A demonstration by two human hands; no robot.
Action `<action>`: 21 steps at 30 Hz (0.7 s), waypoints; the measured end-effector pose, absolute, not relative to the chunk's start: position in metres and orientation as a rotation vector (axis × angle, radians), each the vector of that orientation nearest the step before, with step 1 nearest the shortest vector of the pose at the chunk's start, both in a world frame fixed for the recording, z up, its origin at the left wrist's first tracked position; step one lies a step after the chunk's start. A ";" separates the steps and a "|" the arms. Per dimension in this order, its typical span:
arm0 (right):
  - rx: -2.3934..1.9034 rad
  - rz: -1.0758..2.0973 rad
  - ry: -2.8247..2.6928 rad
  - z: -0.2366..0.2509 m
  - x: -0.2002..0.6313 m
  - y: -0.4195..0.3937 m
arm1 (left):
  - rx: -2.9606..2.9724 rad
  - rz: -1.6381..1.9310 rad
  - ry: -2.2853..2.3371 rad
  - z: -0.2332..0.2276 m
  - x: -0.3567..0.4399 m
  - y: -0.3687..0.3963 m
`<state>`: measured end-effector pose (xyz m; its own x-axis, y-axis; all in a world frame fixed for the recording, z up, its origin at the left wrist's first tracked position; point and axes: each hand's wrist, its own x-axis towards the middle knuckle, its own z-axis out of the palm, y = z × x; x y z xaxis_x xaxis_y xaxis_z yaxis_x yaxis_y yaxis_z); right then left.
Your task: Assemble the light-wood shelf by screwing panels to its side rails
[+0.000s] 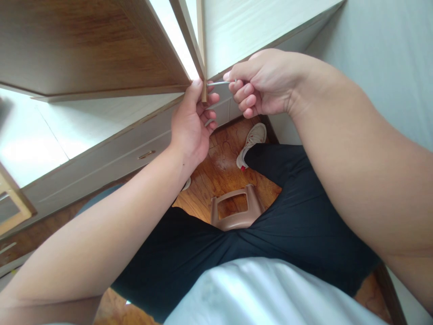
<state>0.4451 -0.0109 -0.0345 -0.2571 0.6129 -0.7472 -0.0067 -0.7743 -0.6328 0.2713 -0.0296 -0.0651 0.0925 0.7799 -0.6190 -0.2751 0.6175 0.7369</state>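
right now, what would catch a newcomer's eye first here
Top centre, two hands meet at the corner of a wooden panel: the left hand grips its edge while the right hand pinches a thin metal tool against it. Below, between the person's knees, a brown plastic stool stands on the wood floor.

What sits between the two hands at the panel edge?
In the head view, a thin metal tool spans from the right hand to the wooden panel edge gripped by the left hand.
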 end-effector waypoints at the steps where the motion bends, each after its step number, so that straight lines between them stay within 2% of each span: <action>1: -1.586 2.088 -0.715 -0.036 0.445 -0.011 | 0.505 0.832 1.257 -0.065 0.272 -0.030; 15: -1.362 2.276 -0.212 -0.033 0.440 -0.012 | 0.473 0.791 1.266 -0.063 0.272 -0.030; 21: -1.393 2.233 -0.350 -0.037 0.438 -0.015 | 0.487 0.844 1.235 -0.063 0.272 -0.030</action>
<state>0.4384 -0.0146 -0.0369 -0.3657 0.5237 -0.7694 -0.2628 -0.8511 -0.4544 0.2718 -0.0299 -0.0625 0.0933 0.7801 -0.6187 -0.2929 0.6154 0.7318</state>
